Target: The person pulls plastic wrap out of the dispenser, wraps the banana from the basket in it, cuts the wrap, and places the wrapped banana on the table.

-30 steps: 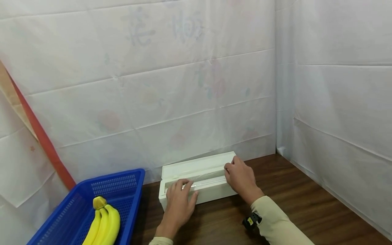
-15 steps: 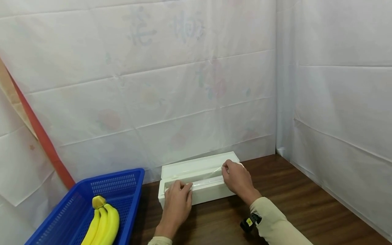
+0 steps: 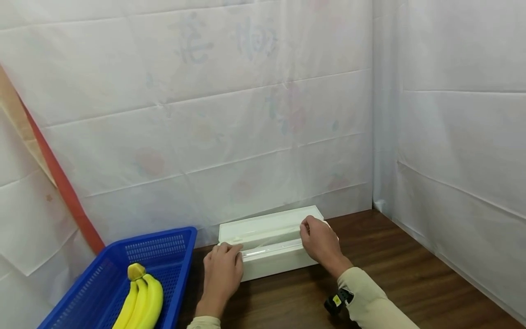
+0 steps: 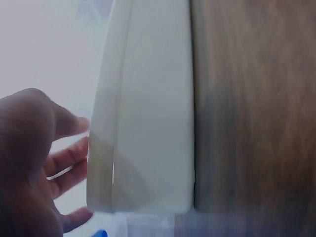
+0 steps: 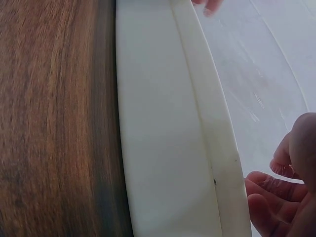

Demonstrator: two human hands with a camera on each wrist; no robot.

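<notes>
A long white cling film dispenser stands on the table with its lid raised at the back. My right hand, over the dispenser's right part, pinches clear cling film between thumb and fingers. The film slants leftward from those fingertips into the dispenser. At the other end my left hand rests over the top edge, its fingers relaxed and the thumb apart from them in the left wrist view. The dispenser's left end is partly hidden by that hand.
A blue plastic basket on the left contains a bunch of yellow bananas. White sheeting hangs close behind the dispenser and along the right side. Brown wood-grain table extends in front and to the right.
My left hand has slid left to the dispenser's end. My right hand has drawn the film up slightly and stays near the right part. The basket and bananas have not moved.
</notes>
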